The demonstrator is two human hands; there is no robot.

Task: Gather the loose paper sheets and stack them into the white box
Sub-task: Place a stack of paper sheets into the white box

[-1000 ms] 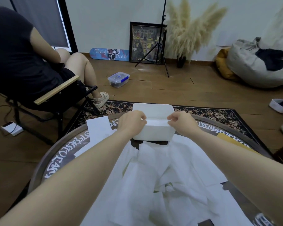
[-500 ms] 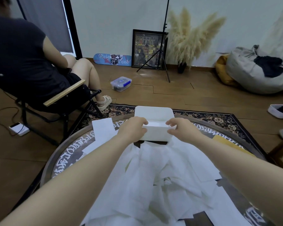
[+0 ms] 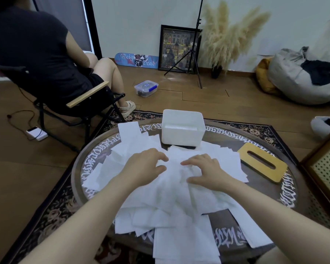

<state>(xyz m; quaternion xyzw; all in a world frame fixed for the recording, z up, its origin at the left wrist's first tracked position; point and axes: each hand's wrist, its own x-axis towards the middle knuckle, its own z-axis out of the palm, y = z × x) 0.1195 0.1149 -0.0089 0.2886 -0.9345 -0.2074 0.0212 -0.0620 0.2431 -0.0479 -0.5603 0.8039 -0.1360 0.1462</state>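
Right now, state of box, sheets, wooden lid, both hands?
white box: upright, open-topped, paper inside
paper sheets: loose, scattered over the round table
wooden lid: off the box, flat on table
left hand: resting on sheets
right hand: resting on sheets

I have a single wide-angle view, worn on the head, looking forward and down from close above the round desk (image 3: 271, 195). Both forearms reach in from the bottom edge; the floor and far wall fill the top.
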